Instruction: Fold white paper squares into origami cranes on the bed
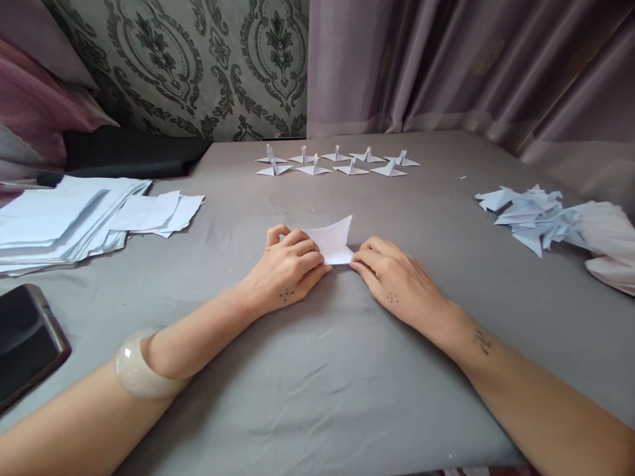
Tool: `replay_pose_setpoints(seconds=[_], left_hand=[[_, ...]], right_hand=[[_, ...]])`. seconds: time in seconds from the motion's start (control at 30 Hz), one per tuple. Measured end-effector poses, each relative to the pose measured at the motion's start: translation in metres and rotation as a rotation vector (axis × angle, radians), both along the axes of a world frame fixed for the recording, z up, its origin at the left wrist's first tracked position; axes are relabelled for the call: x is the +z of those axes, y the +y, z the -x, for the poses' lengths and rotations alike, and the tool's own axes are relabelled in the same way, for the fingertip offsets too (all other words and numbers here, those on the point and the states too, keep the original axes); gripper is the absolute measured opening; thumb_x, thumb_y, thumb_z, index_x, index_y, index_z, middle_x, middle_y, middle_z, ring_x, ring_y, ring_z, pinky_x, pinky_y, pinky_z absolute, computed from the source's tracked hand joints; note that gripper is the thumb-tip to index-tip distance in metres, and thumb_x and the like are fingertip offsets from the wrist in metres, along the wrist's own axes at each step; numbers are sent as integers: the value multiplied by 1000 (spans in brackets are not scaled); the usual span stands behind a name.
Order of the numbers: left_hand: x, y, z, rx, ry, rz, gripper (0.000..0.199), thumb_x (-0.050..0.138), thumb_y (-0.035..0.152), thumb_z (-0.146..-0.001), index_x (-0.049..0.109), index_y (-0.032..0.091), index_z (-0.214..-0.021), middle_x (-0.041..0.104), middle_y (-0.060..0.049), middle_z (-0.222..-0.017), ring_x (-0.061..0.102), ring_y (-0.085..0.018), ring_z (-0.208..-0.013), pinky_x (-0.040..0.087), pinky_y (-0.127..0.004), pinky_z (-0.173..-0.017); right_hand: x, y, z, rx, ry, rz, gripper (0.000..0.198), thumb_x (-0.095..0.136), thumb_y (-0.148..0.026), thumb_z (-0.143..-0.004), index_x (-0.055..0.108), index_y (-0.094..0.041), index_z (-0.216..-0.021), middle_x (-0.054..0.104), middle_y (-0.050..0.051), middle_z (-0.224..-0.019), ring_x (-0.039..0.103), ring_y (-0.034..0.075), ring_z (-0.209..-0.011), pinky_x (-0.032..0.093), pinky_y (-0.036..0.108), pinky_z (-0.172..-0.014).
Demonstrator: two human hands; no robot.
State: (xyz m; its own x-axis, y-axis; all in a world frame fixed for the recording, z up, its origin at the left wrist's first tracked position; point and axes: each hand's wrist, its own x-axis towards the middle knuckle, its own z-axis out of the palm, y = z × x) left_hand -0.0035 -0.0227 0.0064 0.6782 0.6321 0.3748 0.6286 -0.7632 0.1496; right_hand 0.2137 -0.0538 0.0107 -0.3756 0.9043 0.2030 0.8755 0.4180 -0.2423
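Observation:
Between my hands is a small white sheet of paper point(333, 241), with one flap standing up toward the back and a straight edge facing me. My left hand point(294, 268) is closed on the paper's left part, fingers bent over it and thumb along the near edge. At the right corner, my right hand point(391, 272) pinches the paper between thumb and fingertips. Both hands rest low over the grey cloth point(317, 370). The paper's left end is hidden under my left fingers.
Several folded paper birds point(314, 166) stand in two rows at the back. Stacked white paper point(54, 221) and smaller sheets point(159, 211) lie left, by a phone point(30, 344) and black cloth point(133, 152). Folded paper pieces point(538, 215) are heaped right, beside pale fabric point(610, 241).

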Motion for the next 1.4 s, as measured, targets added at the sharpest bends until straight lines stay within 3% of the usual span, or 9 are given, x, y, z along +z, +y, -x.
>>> replay_pose_setpoints(seconds=[0.17,0.37,0.57,0.67,0.77,0.87,1.0,1.2,1.4], left_hand=[[-2,3,-8,135,-59,89,31,42,34,-94,62,19,-75,68,-3,-79,56,-18,-80,28,-42,-88],[-3,5,-11,237,-166,190,22,52,31,-84,56,21,-104,64,-1,-78,56,-18,-77,30,-42,-90],[1,5,-8,226,-91,278,13,48,11,-70,55,19,-79,59,-2,-76,53,-19,-81,32,-42,-85],[0,5,-8,184,-95,157,17,46,8,-76,57,19,-83,62,-5,-97,51,-21,-93,31,-42,-86],[-3,5,-8,205,-147,-49,28,51,16,-83,55,24,-109,50,-10,-125,45,-26,-110,31,-43,-89],[-6,6,-8,249,-183,-162,35,56,30,-86,47,21,-120,49,-14,-123,46,-27,-109,34,-41,-86],[-9,6,-8,90,-87,-146,15,47,26,-93,49,20,-107,60,-8,-105,55,-21,-94,36,-36,-81],[-6,4,-10,61,-249,-98,26,48,25,-93,44,18,-118,61,-10,-110,59,-20,-100,43,-34,-84],[-10,4,-11,-112,-122,34,19,42,22,-95,56,16,-106,63,-9,-111,62,-18,-95,49,-32,-83]], right_hand=[[-2,4,3,-119,139,89,18,48,-29,-92,64,-23,-85,61,1,-92,57,14,-73,39,28,-62],[-7,6,8,-184,170,51,8,54,-25,-87,61,-22,-86,59,2,-92,55,14,-70,38,27,-58],[-7,1,10,-38,97,-36,21,45,-13,-91,65,-19,-93,60,5,-94,53,18,-87,41,29,-69],[-4,-2,10,-8,61,16,28,41,-9,-92,67,-18,-97,60,6,-94,52,17,-85,42,29,-70],[-2,-5,11,18,8,39,32,40,-8,-92,66,-18,-105,60,7,-96,51,18,-87,41,29,-72],[-1,-9,11,22,-49,29,34,39,-9,-92,65,-20,-111,58,7,-96,49,19,-87,40,30,-69],[4,-13,11,-21,-116,51,35,37,-15,-95,64,-24,-116,55,6,-89,47,19,-81,36,30,-64],[9,-14,8,-14,-149,134,38,37,-15,-94,60,-28,-120,53,5,-85,50,18,-79,33,30,-63],[12,-14,8,-19,-187,157,36,36,-14,-93,62,-27,-114,52,5,-85,50,18,-78,31,30,-63]])
